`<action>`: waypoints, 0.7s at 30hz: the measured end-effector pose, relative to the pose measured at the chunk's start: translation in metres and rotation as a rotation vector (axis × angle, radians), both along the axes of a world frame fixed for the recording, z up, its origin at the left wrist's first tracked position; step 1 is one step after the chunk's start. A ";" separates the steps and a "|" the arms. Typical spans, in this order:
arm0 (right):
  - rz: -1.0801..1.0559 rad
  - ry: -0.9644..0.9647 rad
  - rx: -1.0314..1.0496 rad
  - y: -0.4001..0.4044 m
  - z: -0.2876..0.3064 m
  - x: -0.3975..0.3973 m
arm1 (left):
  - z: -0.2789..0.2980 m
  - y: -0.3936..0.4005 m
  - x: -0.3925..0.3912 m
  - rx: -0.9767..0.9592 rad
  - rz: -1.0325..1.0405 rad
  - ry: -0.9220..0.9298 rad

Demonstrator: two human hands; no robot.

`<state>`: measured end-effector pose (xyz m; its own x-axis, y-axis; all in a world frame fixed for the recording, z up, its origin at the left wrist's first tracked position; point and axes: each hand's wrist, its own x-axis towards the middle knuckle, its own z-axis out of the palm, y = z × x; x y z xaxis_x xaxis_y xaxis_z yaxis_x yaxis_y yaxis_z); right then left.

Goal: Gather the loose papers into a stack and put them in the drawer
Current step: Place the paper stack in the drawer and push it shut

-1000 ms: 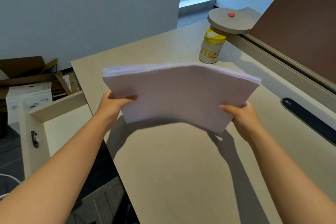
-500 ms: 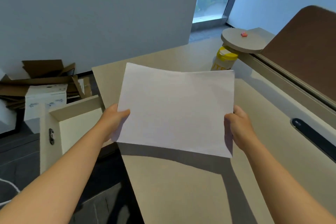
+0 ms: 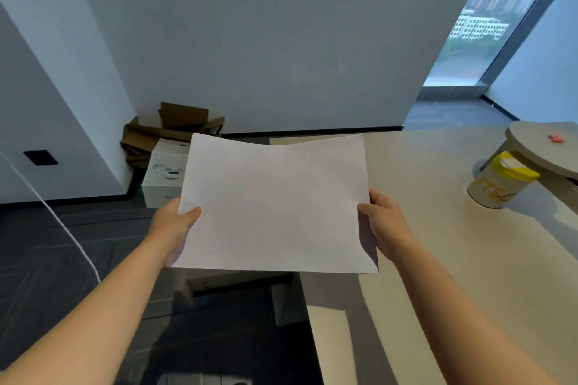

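A stack of white papers is held up in the air, its flat face toward me, over the left edge of the beige desk. My left hand grips its left edge and my right hand grips its right edge. Below the stack, part of the pale drawer shows beside the desk; the papers hide most of it.
A yellow-lidded canister stands on the desk under a round grey shelf with a small pink item. Flattened cardboard and a white box sit on the dark floor by the wall. A white cable hangs left.
The stack has swung left off the desk centre toward its left edge and tilted up to face me. My view has turned left and upward. Both hands keep their grip.
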<state>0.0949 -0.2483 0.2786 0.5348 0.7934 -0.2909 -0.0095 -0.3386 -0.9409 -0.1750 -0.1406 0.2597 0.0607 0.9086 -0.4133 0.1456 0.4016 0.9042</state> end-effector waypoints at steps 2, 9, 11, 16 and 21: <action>0.038 -0.018 -0.020 0.031 -0.005 -0.015 | -0.004 0.024 -0.025 0.047 0.073 0.033; 0.041 -0.100 -0.151 0.104 -0.043 -0.045 | -0.035 0.086 -0.100 0.026 0.271 0.153; 0.062 -0.214 -0.232 0.111 -0.057 -0.048 | -0.046 0.094 -0.108 0.019 0.299 0.208; 0.162 -0.424 -0.380 0.120 -0.088 -0.046 | -0.081 0.107 -0.105 -0.029 0.285 0.286; 0.346 -0.774 -0.464 0.127 -0.110 -0.040 | -0.118 0.116 -0.073 -0.082 0.226 0.287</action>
<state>0.0546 -0.1215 0.1690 0.4683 0.8380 -0.2800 0.7273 -0.5455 -0.4164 -0.2477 -0.0242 0.1415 -0.2668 0.8490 -0.4562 0.2875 0.5219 0.8031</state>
